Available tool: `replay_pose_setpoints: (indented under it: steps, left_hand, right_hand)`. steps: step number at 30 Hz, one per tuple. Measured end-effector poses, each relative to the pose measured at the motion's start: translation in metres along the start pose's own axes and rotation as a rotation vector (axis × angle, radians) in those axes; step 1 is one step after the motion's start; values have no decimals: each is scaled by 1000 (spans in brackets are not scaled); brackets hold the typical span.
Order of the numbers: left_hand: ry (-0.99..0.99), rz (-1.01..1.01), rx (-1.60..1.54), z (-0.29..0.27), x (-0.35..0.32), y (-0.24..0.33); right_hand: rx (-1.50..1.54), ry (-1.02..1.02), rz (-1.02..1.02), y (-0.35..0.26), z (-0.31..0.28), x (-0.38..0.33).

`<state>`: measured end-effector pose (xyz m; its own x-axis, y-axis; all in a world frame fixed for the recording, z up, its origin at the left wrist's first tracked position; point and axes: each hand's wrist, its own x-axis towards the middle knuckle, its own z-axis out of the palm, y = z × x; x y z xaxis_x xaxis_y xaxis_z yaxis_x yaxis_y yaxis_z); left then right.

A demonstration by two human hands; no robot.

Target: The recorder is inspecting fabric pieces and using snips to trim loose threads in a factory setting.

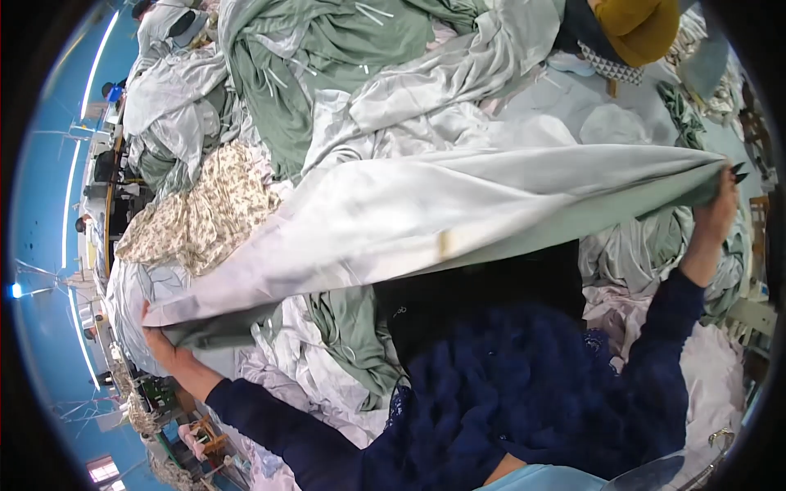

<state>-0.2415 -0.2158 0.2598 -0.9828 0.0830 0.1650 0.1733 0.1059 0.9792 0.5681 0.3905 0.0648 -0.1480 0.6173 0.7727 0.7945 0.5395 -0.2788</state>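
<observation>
A long white cloth [393, 204] with a green underside is stretched between my two hands in front of my body. My left hand [161, 344] grips its corner at the left, lower than the other end. At the far right, my right hand [719, 209] is closed on the opposite end. Two dark pointed tips [739, 173] poke out beside the right fingers; what they belong to is hidden. The cloth's lower edge is folded, showing green toward the right. A small brownish mark [444, 244] shows near its middle.
Heaped green fabric [344, 69] and white fabric lie beyond the cloth. A floral fabric [209, 209] is bunched at left. A person in a mustard garment [639, 31] is at far right. More pale fabric [618, 315] lies around me. Other people appear along the left.
</observation>
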Motion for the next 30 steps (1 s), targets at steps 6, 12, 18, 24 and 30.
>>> replay_pose_setpoints:
  steps: [6,12,18,24,30]
  left_hand:
    - [-637,-187,202,56,11,-29]
    - [-556,-477,489,163,-6,-134]
    - [-584,-551,367,179,-4,-175]
    - [-595,-625,321,179,7,-197]
    - [-637,-422,595,195,16,-227]
  right_hand:
    - [692,-318,829,24,33,69]
    - [-206,-549,271,28,150,45]
    - [-305,-620,350,18,168,13]
    - [-315,-724,443,15,184,-10]
    - [-265,-628,369,-28,181,-20]
